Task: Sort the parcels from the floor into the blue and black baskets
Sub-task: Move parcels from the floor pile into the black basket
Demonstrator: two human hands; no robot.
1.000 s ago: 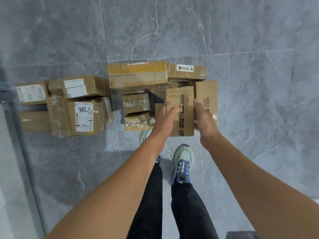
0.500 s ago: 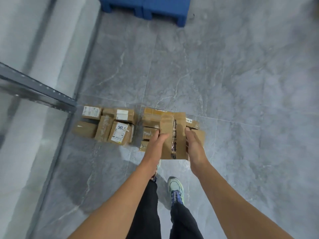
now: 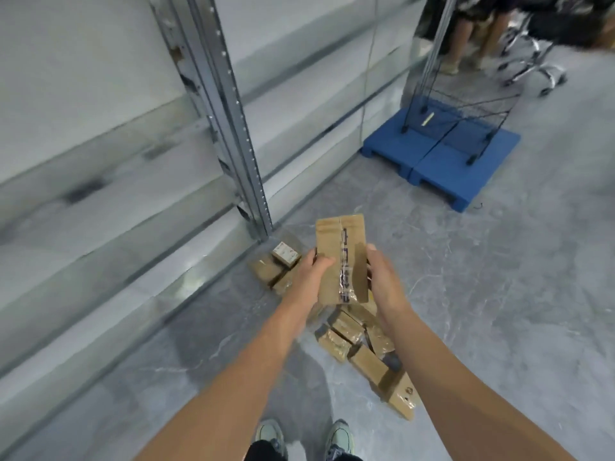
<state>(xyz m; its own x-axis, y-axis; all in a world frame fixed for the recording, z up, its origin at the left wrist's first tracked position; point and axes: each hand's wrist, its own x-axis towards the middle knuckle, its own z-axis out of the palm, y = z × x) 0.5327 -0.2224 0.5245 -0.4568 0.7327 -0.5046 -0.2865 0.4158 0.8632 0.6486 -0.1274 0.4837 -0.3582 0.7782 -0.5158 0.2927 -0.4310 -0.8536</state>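
I hold a flat brown cardboard parcel (image 3: 339,257) with taped dark lettering in front of me, well above the floor. My left hand (image 3: 309,271) grips its left edge and my right hand (image 3: 386,277) grips its right edge. Below and behind it, several brown parcels (image 3: 352,334) lie in a row on the grey floor, with a few more (image 3: 276,264) near the rack post. A black wire basket (image 3: 462,108) stands on a blue plastic pallet (image 3: 442,158) at the upper right, far beyond my hands.
A metal rack post (image 3: 233,121) and low shelf run along the left. A person's legs (image 3: 466,31) and a wheeled chair base (image 3: 532,64) are at the top right. My shoes (image 3: 339,437) are at the bottom edge.
I have lifted the parcel from the pile and my view has risen and turned, bringing the rack, the blue pallet and the wire basket into sight.
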